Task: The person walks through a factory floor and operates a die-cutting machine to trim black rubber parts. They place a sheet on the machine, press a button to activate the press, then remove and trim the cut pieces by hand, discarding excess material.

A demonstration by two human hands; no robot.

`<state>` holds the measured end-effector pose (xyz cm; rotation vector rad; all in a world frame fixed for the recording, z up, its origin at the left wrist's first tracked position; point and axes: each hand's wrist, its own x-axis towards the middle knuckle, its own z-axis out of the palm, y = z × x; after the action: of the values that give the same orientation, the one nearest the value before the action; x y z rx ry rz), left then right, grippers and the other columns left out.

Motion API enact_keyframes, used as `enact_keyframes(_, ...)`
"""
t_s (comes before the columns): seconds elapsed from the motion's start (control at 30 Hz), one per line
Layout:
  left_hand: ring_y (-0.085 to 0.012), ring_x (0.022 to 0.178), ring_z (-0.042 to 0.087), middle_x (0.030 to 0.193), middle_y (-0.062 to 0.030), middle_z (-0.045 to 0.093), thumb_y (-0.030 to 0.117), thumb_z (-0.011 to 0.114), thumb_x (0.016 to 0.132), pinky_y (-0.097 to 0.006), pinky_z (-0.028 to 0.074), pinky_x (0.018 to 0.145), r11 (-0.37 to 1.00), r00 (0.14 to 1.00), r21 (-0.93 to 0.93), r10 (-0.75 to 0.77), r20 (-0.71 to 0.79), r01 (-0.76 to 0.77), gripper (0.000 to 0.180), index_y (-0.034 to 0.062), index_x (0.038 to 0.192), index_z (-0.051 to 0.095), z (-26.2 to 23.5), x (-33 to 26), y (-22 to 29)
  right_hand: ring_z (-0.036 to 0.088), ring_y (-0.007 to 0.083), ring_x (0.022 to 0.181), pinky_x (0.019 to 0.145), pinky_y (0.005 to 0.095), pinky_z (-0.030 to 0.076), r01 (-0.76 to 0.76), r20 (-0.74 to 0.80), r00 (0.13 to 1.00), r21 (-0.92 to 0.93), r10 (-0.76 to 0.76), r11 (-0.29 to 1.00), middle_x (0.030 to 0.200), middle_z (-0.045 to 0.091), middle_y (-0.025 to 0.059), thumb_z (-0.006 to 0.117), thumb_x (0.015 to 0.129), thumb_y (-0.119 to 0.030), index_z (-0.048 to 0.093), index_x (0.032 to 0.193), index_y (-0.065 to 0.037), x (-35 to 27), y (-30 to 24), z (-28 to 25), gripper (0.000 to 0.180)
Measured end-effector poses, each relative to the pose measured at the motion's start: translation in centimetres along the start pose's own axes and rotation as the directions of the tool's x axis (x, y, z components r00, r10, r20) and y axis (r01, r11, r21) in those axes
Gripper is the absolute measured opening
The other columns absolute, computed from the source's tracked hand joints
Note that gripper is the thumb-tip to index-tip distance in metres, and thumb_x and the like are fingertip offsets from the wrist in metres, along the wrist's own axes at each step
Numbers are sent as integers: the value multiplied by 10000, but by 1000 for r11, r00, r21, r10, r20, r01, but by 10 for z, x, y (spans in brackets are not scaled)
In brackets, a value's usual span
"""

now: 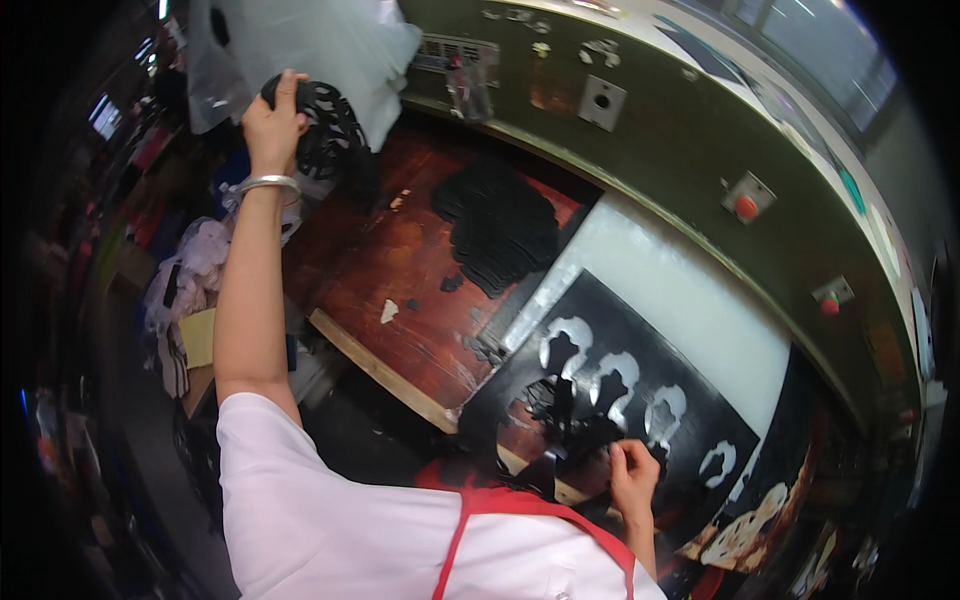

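Observation:
My left hand [272, 125] is raised at the upper left, its fingers closed on black curved cut-out pieces [330, 132]. These hang in front of a translucent plastic bag [320, 45]. At the lower right, my right hand [635, 478] pinches at the near edge of a black flat sheet [640, 335]; a dark flap meets the fingertips, partly lost in shadow. Several curved openings in the sheet show a pale surface beneath. A spread pile of thin black pieces [495, 225] lies on the reddish-brown board [365, 265] between my hands.
A pale worktop [690, 260] runs behind the sheet, under a green machine panel [680, 130] with red buttons [746, 207]. A wooden strip [385, 372] edges the board. Crumpled plastic bags [200, 250] and yellow paper [198, 338] sit left of my forearm. Small scraps dot the board.

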<state>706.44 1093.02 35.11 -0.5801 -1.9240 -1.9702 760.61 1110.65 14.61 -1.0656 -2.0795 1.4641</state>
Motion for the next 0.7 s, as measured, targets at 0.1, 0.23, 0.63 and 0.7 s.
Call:
enact_keyframes(0.1,-53,484,508,654,10,605,350,647,925,-219,404,456,977,995,193,94,-24,-88,311,48,885,707,-14,20,-12,502,52,575,531,213,401,-22,-102,995,33,25,999,656,561,-7,619,920,-86,616,825,-5,1,4,-12,125)
enact_keyframes(0.23,-125,594,615,689,-72,655,282,711,862,-275,495,586,858,975,465,204,83,-219,273,19,934,703,-10,-10,-46,508,58,506,475,201,409,-106,-186,973,150,133,983,625,552,-4,595,947,-122,586,825,-26,3,11,-34,155)
enact_keyframes(0.63,-349,1071,514,1166,-154,550,55,685,710,-450,401,938,512,610,490,87,788,-706,416,34,1120,618,1,-256,-150,515,112,635,582,255,448,-313,-581,807,-275,102,909,741,570,21,605,942,-180,578,865,-5,-48,115,-157,193)
enact_keyframes(0.7,-348,1062,522,1170,-161,552,124,714,724,-452,404,937,641,626,453,54,778,-619,437,24,1135,606,4,-275,-115,533,157,673,629,280,453,-362,-619,781,-559,-85,746,794,588,64,631,923,-216,591,944,19,-64,143,-179,239)
